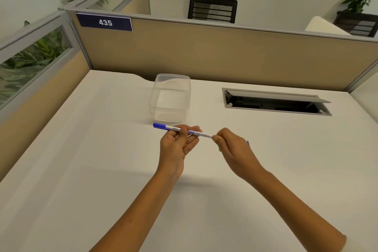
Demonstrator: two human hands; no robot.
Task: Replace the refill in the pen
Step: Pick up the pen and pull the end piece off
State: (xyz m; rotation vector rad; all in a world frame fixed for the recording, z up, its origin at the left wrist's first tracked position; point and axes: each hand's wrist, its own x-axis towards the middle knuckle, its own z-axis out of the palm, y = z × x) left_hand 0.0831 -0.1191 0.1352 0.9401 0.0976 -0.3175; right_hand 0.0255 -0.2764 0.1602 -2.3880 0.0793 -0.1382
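Note:
A slim white whiteboard pen (199, 132) with a blue cap at its left end is held level above the white desk (81, 170). My left hand (177, 143) grips its barrel near the middle, thumb on top. My right hand (233, 147) is closed around the pen's right end, which is hidden under the fingers. A small blue piece (248, 143) pokes out behind my right hand; what it is cannot be told.
A clear plastic container (170, 98) stands just beyond the pen. An open cable hatch (276, 102) is set into the desk at the back right. Beige partition walls (204, 53) close off the back and left of the desk.

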